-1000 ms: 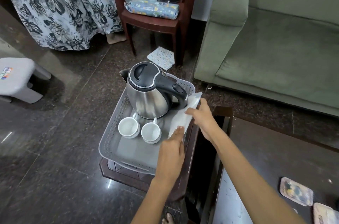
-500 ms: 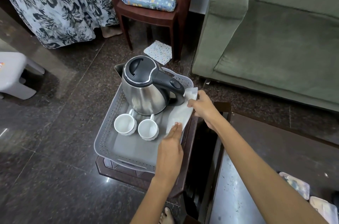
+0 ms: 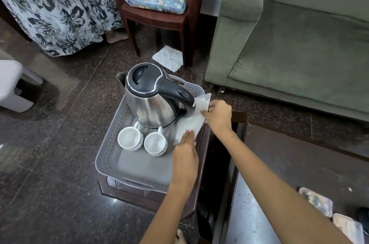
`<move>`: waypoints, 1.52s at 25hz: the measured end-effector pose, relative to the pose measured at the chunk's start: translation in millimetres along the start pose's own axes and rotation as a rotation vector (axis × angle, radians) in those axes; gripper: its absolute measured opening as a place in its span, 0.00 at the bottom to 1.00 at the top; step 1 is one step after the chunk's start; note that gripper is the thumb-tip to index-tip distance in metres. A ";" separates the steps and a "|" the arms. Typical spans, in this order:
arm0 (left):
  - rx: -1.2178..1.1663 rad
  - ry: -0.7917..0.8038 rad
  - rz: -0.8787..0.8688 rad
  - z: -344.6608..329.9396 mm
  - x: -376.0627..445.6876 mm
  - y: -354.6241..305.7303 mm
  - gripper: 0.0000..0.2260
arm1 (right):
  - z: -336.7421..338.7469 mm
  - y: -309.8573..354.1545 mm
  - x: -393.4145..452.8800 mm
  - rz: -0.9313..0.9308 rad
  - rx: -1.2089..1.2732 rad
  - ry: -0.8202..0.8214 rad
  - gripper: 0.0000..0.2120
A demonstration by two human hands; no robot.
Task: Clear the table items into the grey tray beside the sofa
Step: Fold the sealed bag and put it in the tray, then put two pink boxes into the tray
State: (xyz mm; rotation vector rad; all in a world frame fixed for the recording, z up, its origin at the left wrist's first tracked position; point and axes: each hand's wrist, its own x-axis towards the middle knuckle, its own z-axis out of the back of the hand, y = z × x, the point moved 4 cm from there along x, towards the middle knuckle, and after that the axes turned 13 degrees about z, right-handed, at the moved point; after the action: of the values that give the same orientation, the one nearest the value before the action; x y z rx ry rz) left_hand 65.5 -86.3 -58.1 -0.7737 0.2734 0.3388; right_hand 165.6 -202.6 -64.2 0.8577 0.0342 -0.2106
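Steel kettle (image 3: pixel 153 100): stands in the grey tray (image 3: pixel 111 156), as before, two cups (image 3: pixel 129 138) in front.
Napkin (image 3: pixel 191 122): now flatter against the tray's right side.
Left hand (image 3: pixel 184 156): fingers straight, pressing its near end.
Right hand (image 3: pixel 217 115): pinching its far edge by the handle.
Meaning: napkin nearly settled; coasters (image 3: pixel 316 201) wait on the table (image 3: pixel 289 164).

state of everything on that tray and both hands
kettle: upright, lid closed, in grey tray
two cups: upright, empty
white napkin: draped over tray's right edge
left hand: flat, pressing napkin
right hand: pinching napkin
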 end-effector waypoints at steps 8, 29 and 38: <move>-0.019 -0.044 -0.045 0.4 24.0 -14.6 0.15 | -6.9 10.7 17.7 0.020 -0.096 -0.061 0.06; 0.103 0.396 -0.333 -179.5 -185.5 -35.0 0.12 | 163.8 -270.0 -287.2 -0.453 -0.007 -0.360 0.10; 0.246 0.543 -0.285 -251.8 -216.9 -31.0 0.12 | 133.1 -323.0 -285.7 -0.437 -0.297 0.072 0.29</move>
State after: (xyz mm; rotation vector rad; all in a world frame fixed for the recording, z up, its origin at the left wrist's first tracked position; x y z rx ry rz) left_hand -149.1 -330.8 -132.5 -0.6389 0.6927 -0.1804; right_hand -185.2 -459.2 -185.6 0.5523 0.3145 -0.5700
